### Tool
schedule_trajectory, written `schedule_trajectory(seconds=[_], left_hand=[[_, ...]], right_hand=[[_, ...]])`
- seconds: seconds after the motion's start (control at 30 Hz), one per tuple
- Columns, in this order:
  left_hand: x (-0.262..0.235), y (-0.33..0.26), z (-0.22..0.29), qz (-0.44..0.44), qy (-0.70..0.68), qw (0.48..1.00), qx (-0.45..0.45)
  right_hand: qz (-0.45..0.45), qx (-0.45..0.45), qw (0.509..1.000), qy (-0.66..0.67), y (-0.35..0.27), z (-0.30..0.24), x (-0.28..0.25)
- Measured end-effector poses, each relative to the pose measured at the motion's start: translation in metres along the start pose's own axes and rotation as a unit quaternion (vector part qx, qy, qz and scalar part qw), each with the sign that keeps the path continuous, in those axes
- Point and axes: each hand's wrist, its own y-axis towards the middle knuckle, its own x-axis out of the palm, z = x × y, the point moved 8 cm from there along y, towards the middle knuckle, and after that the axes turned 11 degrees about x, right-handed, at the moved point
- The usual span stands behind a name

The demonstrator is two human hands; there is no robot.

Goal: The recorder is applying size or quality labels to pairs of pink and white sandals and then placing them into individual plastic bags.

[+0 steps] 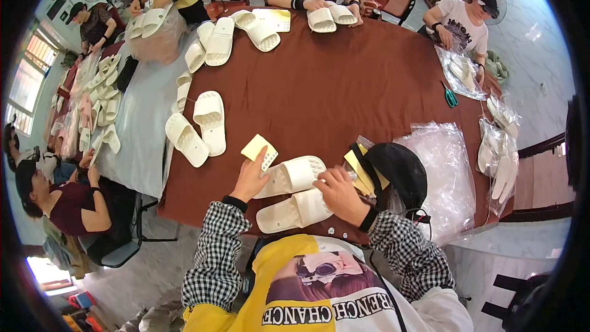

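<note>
Pinched in my left hand (249,179) is a small yellow-and-white printed sheet (260,151), held above the brown tablecloth. In front of me lie two cream slippers side by side, a farther slipper (289,176) and a nearer slipper (294,211). My right hand (342,197) reaches over their right ends with its fingers curled together. Its fingertips are at the farther slipper; whatever they grip is too small or hidden to make out. Just beyond that hand sit yellow sheets (362,171) beside a black cap (398,175).
Clear plastic bags (437,169) are stacked at right, with bagged slippers (499,154) beyond. Green-handled scissors (450,96) lie near the right edge. Another slipper pair (209,123) rests at left. A co-worker's hands (335,13) hold slippers across the table; other people work around.
</note>
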Motion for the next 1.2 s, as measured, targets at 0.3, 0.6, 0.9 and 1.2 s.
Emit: schedule_trajectory(seconds=[0.3, 0.6, 0.9, 1.2], left_hand=[[0.028, -0.034, 0.011, 0.006, 0.114, 0.993, 0.009], [0.031, -0.103, 0.011, 0.193, 0.019, 0.979, -0.059], [0.019, -0.118, 0.009, 0.276, -0.094, 0.950, -0.115], [0.001, -0.020, 0.040, 0.095, 0.120, 0.988, 0.029]], right_hand=[[-0.092, 0.151, 0.984, 0.029, -0.032, -0.018, 0.064], [-0.054, 0.014, 0.997, 0.053, 0.035, 0.014, 0.057], [0.021, 0.023, 0.994, 0.106, 0.027, 0.025, 0.027], [-0.046, 0.143, 0.973, 0.173, -0.022, 0.037, 0.050]])
